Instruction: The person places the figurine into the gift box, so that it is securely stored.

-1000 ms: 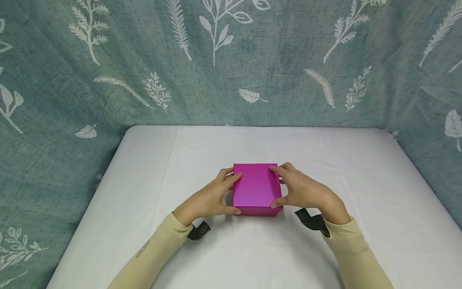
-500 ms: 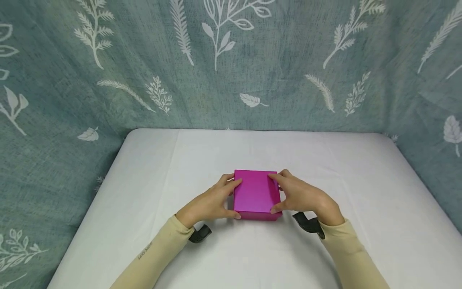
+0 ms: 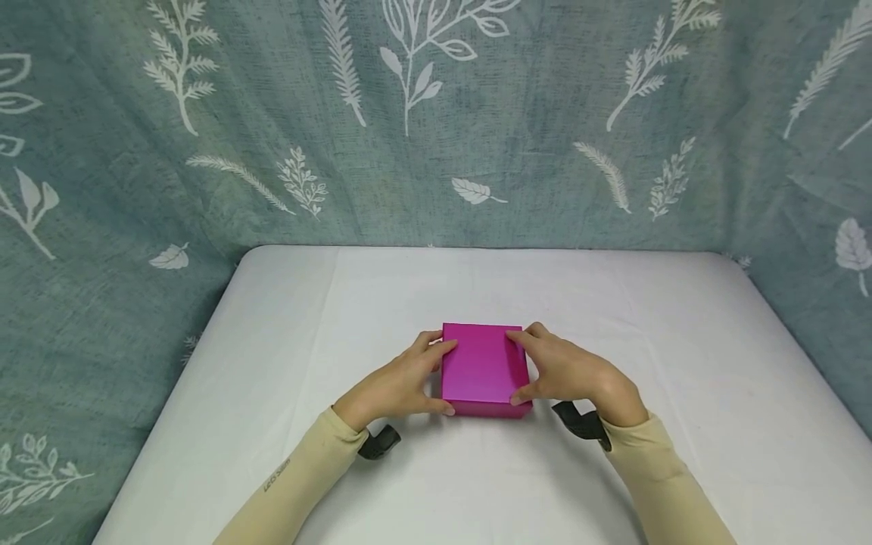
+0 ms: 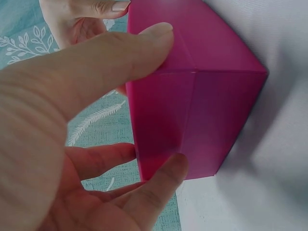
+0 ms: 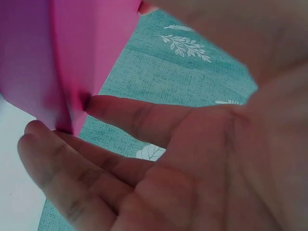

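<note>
A bright pink lidded box (image 3: 483, 363) sits near the middle of the white table, its lid on. My left hand (image 3: 402, 382) holds the box's left side: the thumb lies at the near left corner and the index fingertip on the top edge. In the left wrist view, that thumb (image 4: 156, 45) presses the near face, and the other fingers touch the side wall. My right hand (image 3: 572, 369) grips the right side, thumb at the near right corner, index finger on the top edge. The right wrist view shows its fingertips (image 5: 38, 134) against the box wall. The box's inside is hidden.
The white-covered table (image 3: 381, 288) reaches out around the box on all sides. A green-blue curtain (image 3: 531, 98) with white leaf prints hangs behind it and along both sides. Black straps (image 3: 378, 442) show at both wrists, below beige sleeves.
The head view has tilted slightly, so the table, box and hands appear a little lower in the picture. Both hands keep the same hold on the box.
</note>
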`<action>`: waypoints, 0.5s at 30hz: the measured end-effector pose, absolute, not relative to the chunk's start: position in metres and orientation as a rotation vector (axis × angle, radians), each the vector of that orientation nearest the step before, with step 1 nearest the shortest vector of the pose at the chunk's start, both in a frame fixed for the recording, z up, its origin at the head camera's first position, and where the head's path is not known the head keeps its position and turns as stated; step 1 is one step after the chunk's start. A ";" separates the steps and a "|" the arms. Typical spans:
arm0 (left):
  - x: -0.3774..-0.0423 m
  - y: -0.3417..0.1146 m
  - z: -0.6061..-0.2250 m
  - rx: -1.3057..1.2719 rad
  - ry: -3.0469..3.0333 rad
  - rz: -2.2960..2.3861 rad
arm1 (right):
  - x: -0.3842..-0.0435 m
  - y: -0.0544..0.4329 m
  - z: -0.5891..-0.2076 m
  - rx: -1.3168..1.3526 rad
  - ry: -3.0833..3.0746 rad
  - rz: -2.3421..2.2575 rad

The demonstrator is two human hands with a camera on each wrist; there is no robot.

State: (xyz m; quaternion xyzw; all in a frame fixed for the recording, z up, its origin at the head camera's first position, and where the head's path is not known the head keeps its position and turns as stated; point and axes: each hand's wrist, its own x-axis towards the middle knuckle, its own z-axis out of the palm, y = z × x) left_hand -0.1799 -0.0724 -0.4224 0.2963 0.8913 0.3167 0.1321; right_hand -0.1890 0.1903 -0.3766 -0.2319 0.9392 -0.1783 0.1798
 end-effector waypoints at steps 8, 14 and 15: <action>-0.179 -0.072 -0.424 0.874 2.596 0.895 | -0.189 0.190 -0.377 -0.640 2.653 -0.484; -0.180 -0.071 -0.423 0.875 2.603 0.885 | -0.189 0.191 -0.376 -0.630 2.652 -0.479; -0.180 -0.071 -0.423 0.875 2.604 0.889 | -0.190 0.192 -0.376 -0.629 2.653 -0.478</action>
